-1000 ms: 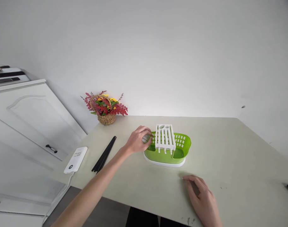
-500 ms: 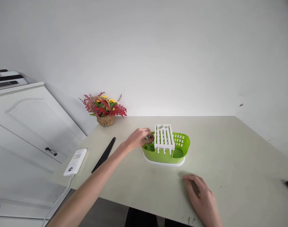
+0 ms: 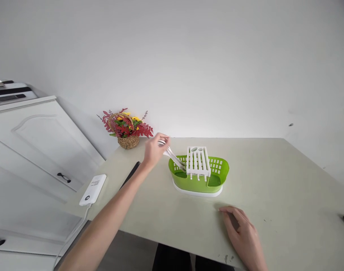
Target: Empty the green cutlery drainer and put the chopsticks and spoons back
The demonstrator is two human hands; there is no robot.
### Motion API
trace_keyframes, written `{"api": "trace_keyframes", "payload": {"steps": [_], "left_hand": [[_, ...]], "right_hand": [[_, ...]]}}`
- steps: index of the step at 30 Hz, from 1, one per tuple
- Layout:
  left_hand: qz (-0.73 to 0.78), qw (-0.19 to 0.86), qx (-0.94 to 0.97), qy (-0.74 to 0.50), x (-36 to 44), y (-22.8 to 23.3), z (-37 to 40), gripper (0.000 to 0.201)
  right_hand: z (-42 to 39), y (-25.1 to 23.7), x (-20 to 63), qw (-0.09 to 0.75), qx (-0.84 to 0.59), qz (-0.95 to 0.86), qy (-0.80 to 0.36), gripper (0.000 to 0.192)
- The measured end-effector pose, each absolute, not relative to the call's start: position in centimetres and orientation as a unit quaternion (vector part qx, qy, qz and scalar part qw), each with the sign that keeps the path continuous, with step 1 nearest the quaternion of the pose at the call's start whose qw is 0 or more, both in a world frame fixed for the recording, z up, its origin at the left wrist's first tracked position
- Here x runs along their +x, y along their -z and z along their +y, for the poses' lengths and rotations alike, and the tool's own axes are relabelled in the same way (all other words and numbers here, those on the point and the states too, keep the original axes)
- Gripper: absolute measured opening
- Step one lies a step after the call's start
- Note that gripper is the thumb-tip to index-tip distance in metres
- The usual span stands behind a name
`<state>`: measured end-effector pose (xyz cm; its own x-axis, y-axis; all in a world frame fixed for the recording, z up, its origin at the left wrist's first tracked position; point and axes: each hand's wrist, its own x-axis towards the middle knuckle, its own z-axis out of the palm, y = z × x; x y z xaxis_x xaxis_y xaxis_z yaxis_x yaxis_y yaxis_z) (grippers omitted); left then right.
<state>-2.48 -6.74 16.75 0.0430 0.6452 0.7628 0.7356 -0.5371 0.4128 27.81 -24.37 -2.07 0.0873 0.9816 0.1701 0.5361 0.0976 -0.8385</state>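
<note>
Lifting cutlery out of the green drainer (image 3: pixel 198 180).
Left hand (image 3: pixel 153 151), earlier down at the drainer, now raised, grasping forks (image 3: pixel 173 156); right hand (image 3: pixel 242 235) released, flat near the counter's (image 3: pixel 287 195) front edge.

Left hand (image 3: pixel 155 151) up, cutlery (image 3: pixel 173 156) lifted

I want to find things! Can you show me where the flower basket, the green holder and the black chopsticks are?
flower basket (image 3: pixel 128 142), head view, on its woven side.
green holder (image 3: pixel 199 183), head view, on its front wall.
black chopsticks (image 3: pixel 132 172), head view, on the stretch showing above the left forearm.
</note>
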Motion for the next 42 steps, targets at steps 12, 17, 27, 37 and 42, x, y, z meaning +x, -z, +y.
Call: {"api": "trace_keyframes", "payload": {"steps": [12,17,27,37,42], "left_hand": [[-0.668,-0.119,-0.460,0.573,-15.0,-11.8,-5.4,0.031],[-0.695,-0.187,-0.548,0.427,-18.5,-11.4,-7.4,0.025],[-0.666,-0.207,-0.708,0.111,-17.9,-10.7,-6.2,0.017],[-0.642,-0.079,-0.762,-0.027,-16.7,-9.1,-3.8,0.020],[-0.639,-0.035,-0.764,-0.079,-16.0,-8.8,-3.8,0.025]], "right_hand": [[-24.6,1.9,27.9,0.411,-0.611,-0.624,-0.263,0.033],[-24.6,2.1,28.0,0.404,-0.613,-0.623,-0.270,0.033],[-24.5,2.0,27.9,0.408,-0.615,-0.622,-0.261,0.031],[-24.5,1.6,28.0,0.397,-0.623,-0.620,-0.265,0.030],[-24.6,1.7,28.0,0.377,-0.635,-0.617,-0.272,0.029]]}}
